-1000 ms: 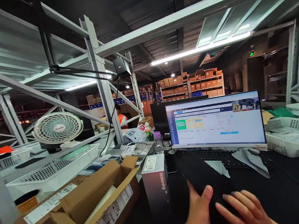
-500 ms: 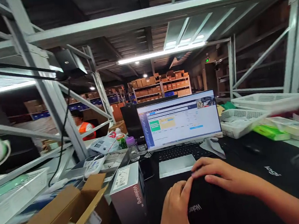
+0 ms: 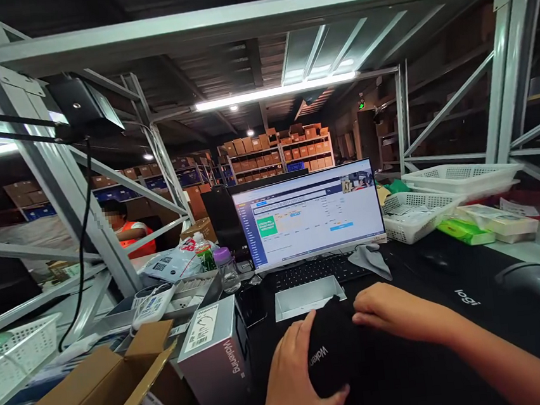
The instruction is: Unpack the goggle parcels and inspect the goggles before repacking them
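Note:
A small black fabric pouch (image 3: 332, 349) with white "Waken…" lettering stands out poorly against the black desk mat (image 3: 437, 352). My left hand (image 3: 290, 369) wraps round its left side, thumb at the bottom and fingers along the upper edge. Beside the pouch's upper right, my right hand (image 3: 390, 310) is closed with bent fingers; what they pinch, if anything, is hidden. Just beyond the pouch lies an open, shallow pale-grey box part (image 3: 290, 313). Left of my hands stands a grey "Wakening" box (image 3: 202, 365) with a white label on top.
An open cardboard carton (image 3: 74, 399) is at lower left. Behind the hands are a keyboard (image 3: 305, 274), a lit monitor (image 3: 310, 221), a grey cloth (image 3: 371, 261) and a purple-capped bottle (image 3: 229, 273). White baskets (image 3: 419, 217) and a scanner (image 3: 536, 285) stand right. A person in orange (image 3: 134, 234) sits beyond.
The pouch's top now rises over the shallow box part's edge. My left hand has opened wider round it, while my right hand has drawn right and curled. The view has shifted right.

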Tool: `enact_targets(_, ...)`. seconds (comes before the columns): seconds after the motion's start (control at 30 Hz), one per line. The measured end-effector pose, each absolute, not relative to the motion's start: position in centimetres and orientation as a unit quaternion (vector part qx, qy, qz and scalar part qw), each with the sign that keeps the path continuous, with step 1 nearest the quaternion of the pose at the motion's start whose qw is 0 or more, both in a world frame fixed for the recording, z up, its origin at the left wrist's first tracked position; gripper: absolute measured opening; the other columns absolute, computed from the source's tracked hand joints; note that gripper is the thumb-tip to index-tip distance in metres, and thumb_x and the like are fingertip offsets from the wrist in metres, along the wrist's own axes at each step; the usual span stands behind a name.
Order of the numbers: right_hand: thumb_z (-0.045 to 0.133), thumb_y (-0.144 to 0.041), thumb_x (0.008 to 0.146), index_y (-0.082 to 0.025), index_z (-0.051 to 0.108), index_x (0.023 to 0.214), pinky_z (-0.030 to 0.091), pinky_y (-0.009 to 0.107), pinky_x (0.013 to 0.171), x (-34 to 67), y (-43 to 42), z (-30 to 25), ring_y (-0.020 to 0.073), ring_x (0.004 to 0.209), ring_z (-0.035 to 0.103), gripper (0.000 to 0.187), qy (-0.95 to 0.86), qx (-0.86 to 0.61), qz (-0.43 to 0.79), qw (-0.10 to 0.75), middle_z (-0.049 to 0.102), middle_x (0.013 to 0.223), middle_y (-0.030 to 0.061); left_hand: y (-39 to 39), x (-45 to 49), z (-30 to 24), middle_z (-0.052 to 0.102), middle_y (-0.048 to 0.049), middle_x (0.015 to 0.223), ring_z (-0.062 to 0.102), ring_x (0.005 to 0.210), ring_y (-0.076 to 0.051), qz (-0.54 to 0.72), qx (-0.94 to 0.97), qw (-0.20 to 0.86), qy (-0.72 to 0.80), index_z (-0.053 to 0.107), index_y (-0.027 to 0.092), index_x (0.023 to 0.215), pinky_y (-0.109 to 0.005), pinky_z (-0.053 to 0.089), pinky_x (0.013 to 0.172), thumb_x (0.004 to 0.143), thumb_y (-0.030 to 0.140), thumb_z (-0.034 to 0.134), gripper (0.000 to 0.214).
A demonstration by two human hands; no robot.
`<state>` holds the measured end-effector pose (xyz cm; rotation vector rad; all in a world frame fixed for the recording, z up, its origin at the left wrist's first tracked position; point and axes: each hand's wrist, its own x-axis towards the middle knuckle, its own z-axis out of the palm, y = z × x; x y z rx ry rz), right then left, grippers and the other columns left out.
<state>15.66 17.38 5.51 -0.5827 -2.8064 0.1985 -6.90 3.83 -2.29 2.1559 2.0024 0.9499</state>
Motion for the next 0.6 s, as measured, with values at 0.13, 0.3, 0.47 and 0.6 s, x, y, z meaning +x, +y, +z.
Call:
enact_targets(0.13,0.046,-0.031,0.099,-0.017,0.054,0.065,0.036,0.021,0.053,16.6,16.1,6.1,0.0113,0.053,0.059,0.037,-0.953,-0.229,0.177,0.095,0.063,0.06,-0.0005,4.2,-6.9,-2.2,0.05,-0.013,0.146,0.048,0.134,-0.032,0.315,0.666,0.035,0.676,0.035,0.022,0.152,-0.049,0.038,0.114,0.068,0.042,0.073,0.094)
enact_targets(0.3,0.046,-0.028,0.098,-0.016,0.055,0.064,0.04,0.015,0.047,17.1,12.6,5.3,0.0084,0.048,0.063,0.037,-0.948,-0.219,0.228,0.046,0.067,0.06,-0.0024,4.2,-7.0,-1.7,0.047,-0.0131,0.15,0.046,0.137,-0.033,0.366,0.642,0.044,0.672,0.037,0.021,0.15,-0.051,0.036,0.115,0.071,0.044,0.071,0.089)
enact_targets(0.47,0.057,-0.021,0.093,-0.017,0.072,0.081,0.053,0.024,0.059,12.3,8.4,0.9,0.0204,0.069,0.075,0.02,-0.978,-0.21,0.0,0.017,0.077,0.079,0.0067,4.3,-6.6,-2.2,0.049,-0.0183,0.147,0.046,0.137,-0.034,0.514,0.573,0.087,0.632,0.036,0.015,0.146,-0.053,0.034,0.117,0.074,0.051,0.069,0.087)
enact_targets(0.6,0.069,-0.019,0.082,-0.017,0.075,0.091,0.059,0.032,0.06,8.4,6.6,-3.2,0.0269,0.073,0.076,0.011,-0.98,-0.181,-0.052,-0.067,0.078,0.087,0.0108,4.1,-5.7,-1.6,0.05,-0.0147,0.147,0.045,0.139,-0.031,0.677,0.433,0.17,0.57,0.043,0.018,0.142,-0.048,0.033,0.118,0.081,0.054,0.064,0.074)
